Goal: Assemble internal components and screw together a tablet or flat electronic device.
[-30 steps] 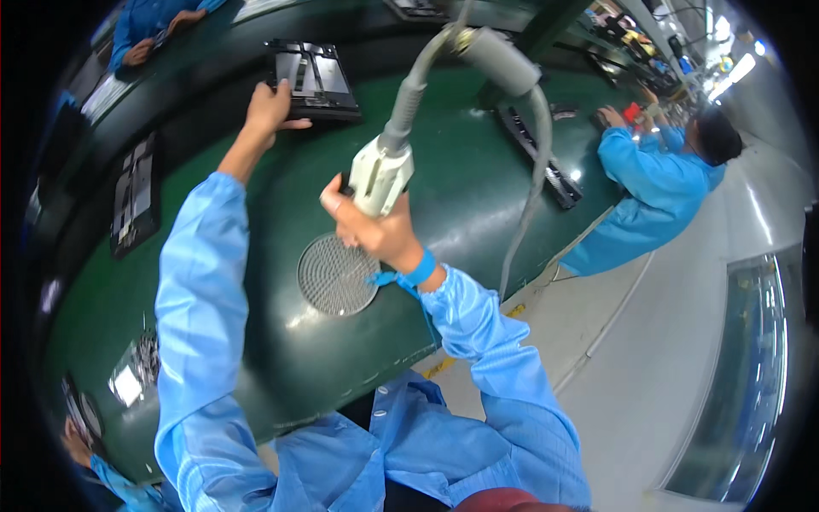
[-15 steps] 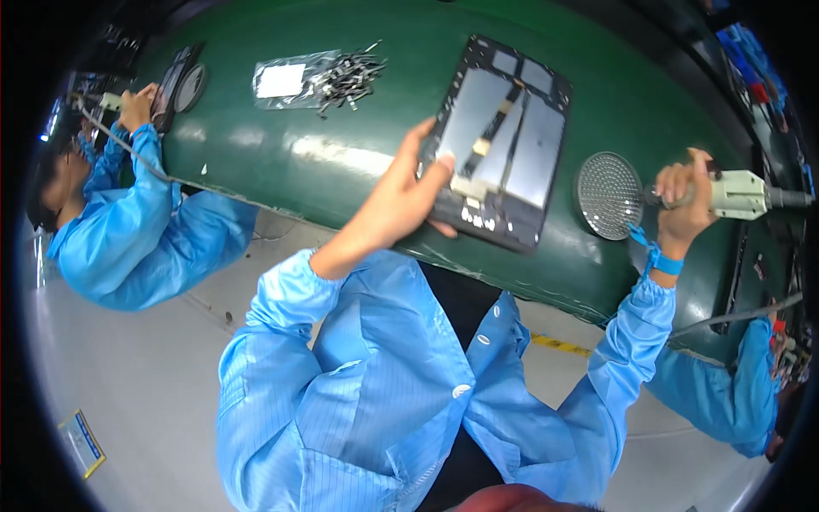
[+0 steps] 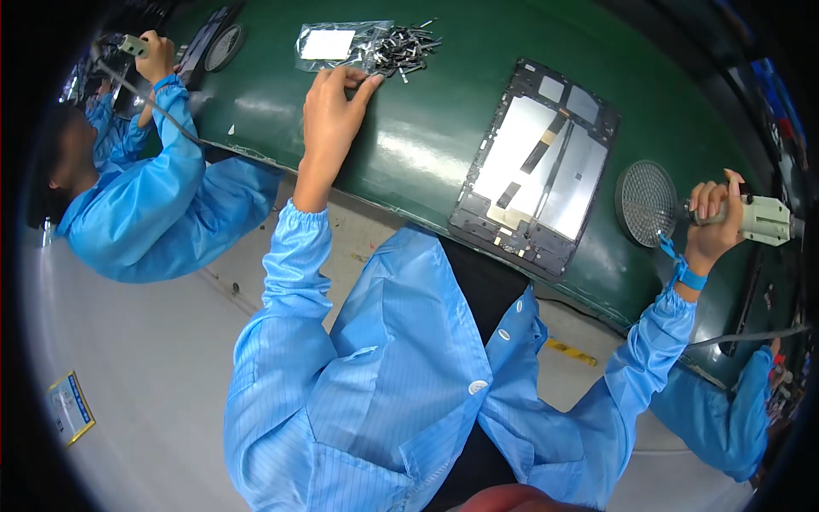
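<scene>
An opened tablet [image 3: 546, 162], its dark frame holding silver panels and black ribbon strips, lies on the green table in front of me. My left hand [image 3: 334, 111] reaches to the near edge of a heap of small black strips [image 3: 403, 51]. Its thumb and fingertips are pinched close together there; what lies between them is too small to make out. On the right, my right hand [image 3: 715, 213] is wrapped round a pale green electric screwdriver [image 3: 763, 220], held sideways beside a round dimpled metal dish [image 3: 646, 203]. The far end of the tool fades into the dark rim.
A clear plastic bag with a white label [image 3: 328, 44] lies beside the heap. Another person in blue [image 3: 136, 205] works at the left with a similar tool and dish. A co-worker's blue sleeve [image 3: 717, 418] shows at the lower right, near a grey cable [image 3: 751, 336].
My left hand has let go of the tablet and moved left and away to the strips. The tablet now lies on the table. My right hand still holds the screwdriver.
</scene>
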The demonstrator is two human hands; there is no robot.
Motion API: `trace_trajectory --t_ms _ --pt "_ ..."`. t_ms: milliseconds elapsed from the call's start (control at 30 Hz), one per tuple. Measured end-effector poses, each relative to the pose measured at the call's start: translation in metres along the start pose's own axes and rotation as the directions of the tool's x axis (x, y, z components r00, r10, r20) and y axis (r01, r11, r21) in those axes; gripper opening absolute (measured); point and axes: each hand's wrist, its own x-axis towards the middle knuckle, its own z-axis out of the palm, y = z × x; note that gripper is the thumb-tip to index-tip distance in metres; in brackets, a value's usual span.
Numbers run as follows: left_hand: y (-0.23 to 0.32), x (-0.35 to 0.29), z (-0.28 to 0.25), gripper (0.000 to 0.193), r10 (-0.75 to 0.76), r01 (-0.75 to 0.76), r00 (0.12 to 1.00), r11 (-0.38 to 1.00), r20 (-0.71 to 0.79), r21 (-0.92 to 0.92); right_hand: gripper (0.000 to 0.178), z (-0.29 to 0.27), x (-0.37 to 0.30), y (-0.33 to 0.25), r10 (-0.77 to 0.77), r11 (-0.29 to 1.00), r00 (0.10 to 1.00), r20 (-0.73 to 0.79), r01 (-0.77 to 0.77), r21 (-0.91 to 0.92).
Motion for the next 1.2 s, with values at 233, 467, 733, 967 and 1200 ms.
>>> trace_trajectory --t_ms 233,467,733,967,1200 --pt "0.035 0.003 -0.013 0.019 0.004 0.098 0.98 0.861 0.199 -0.499 0.022 0.002 0.0 0.003 -0.002 1.0 1.0 -0.006 0.002 0.028" --pt "0.118 0.086 0.066 0.028 0.293 0.102 0.813 0.78 0.504 -0.617 0.021 0.006 0.001 -0.008 -0.016 1.0 0.999 -0.028 0.016 0.016" --pt "0.114 0.083 0.1 0.028 0.318 0.074 0.815 0.772 0.484 -0.631 0.017 0.01 -0.003 -0.007 0.001 1.0 0.998 -0.066 0.0 0.012" --pt "0.116 0.086 0.088 0.031 0.273 0.096 0.767 0.846 0.581 -0.524 0.015 0.012 -0.005 -0.005 0.008 0.997 1.0 -0.006 -0.007 0.071" --pt "0.131 0.089 0.1 0.031 0.368 0.034 0.714 0.831 0.596 -0.555 0.025 -0.007 -0.004 -0.007 -0.078 0.98 0.997 -0.017 0.073 -0.185"
